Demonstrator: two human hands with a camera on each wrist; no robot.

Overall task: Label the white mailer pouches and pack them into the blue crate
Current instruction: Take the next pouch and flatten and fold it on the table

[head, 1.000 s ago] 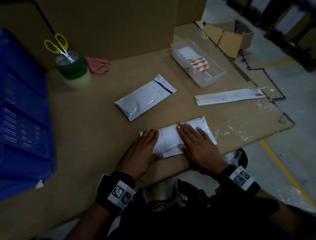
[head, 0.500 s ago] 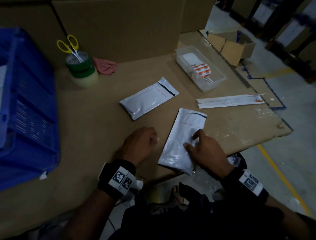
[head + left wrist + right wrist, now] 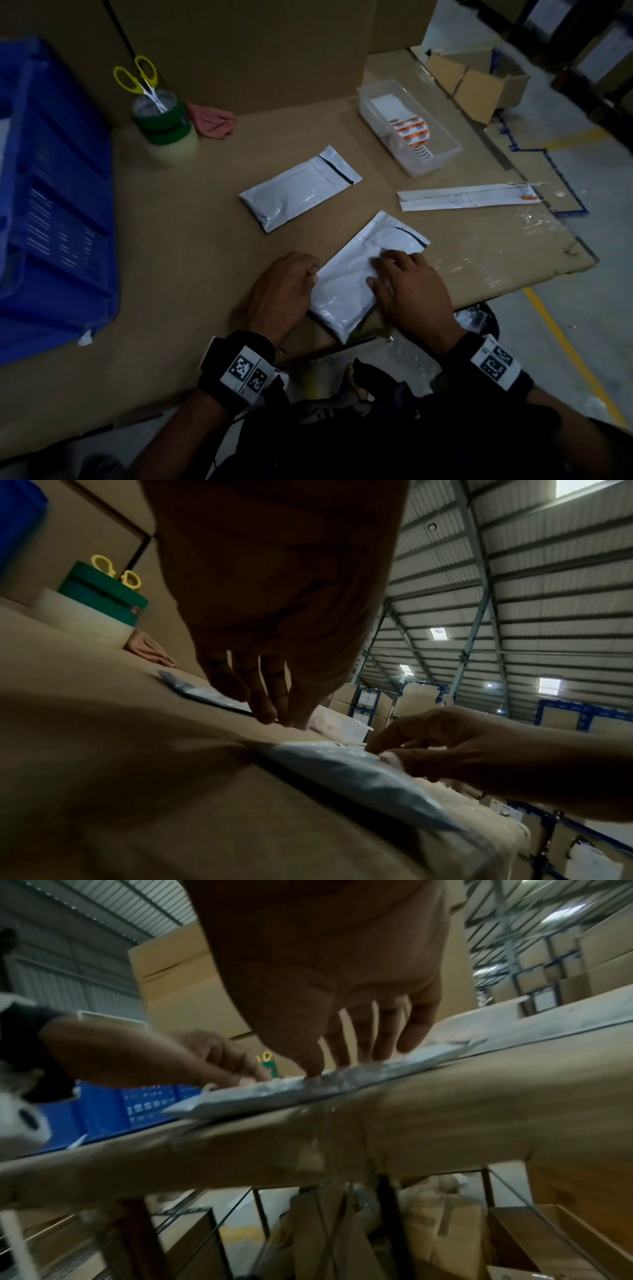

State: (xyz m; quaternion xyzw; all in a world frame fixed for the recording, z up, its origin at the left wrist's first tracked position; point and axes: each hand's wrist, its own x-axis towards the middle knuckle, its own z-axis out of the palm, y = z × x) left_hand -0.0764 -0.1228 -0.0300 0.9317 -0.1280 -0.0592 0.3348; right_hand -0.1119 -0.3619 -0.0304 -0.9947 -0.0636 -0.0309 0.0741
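Note:
A white mailer pouch (image 3: pixel 342 291) lies slantwise at the table's front edge, one corner over the edge, its black-striped flap pointing away. My right hand (image 3: pixel 383 270) rests on it with spread fingers (image 3: pixel 380 1047) pressing its top. My left hand (image 3: pixel 308 274) sits at the pouch's left edge, its fingers loosely curled with the tips (image 3: pixel 270 715) down at the table, holding nothing. A second white pouch (image 3: pixel 298 188) lies further back, mid-table. The blue crate (image 3: pixel 51 205) stands at the left end of the table.
A clear tray (image 3: pixel 442 161) with an orange-and-white label roll (image 3: pixel 411 133) sits at the back right, and a long white backing strip (image 3: pixel 469 200) lies in front of it. Stacked tape rolls holding yellow scissors (image 3: pixel 161 120) and a pink cloth (image 3: pixel 212 120) stand by the cardboard wall.
The near pouch was crosswise under both flat hands; it has been turned to lie slantwise. My left hand came off it and curled at its left edge, while the right stays on top.

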